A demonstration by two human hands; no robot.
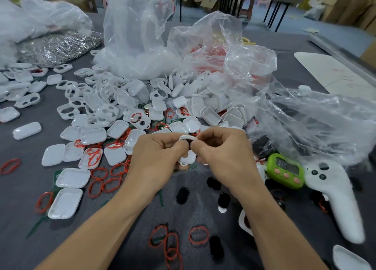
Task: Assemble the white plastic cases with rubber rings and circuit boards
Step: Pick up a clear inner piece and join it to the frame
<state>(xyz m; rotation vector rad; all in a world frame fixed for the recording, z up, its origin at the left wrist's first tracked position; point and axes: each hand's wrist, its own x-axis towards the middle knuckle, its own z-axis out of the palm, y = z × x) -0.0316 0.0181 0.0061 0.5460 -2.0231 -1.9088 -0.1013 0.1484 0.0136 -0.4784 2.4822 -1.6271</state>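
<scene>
My left hand (160, 153) and my right hand (221, 149) meet over the middle of the grey table, both pinching one white plastic case (188, 156) with a black piece at its top. A heap of white case halves (130, 104) spreads behind and to the left. Red rubber rings (103, 180) lie scattered left of my hands, and more red rings (198, 235) lie near the front edge. Green circuit boards (160, 125) show under the heap. Black oval pads (183, 195) lie just below my hands.
Crumpled clear plastic bags (234, 55) rise behind the heap and spill right. A green digital timer (285, 171) and a white handheld controller (337, 198) lie at the right. A bag of metal clips (57, 47) sits far left. A white board (333, 74) lies back right.
</scene>
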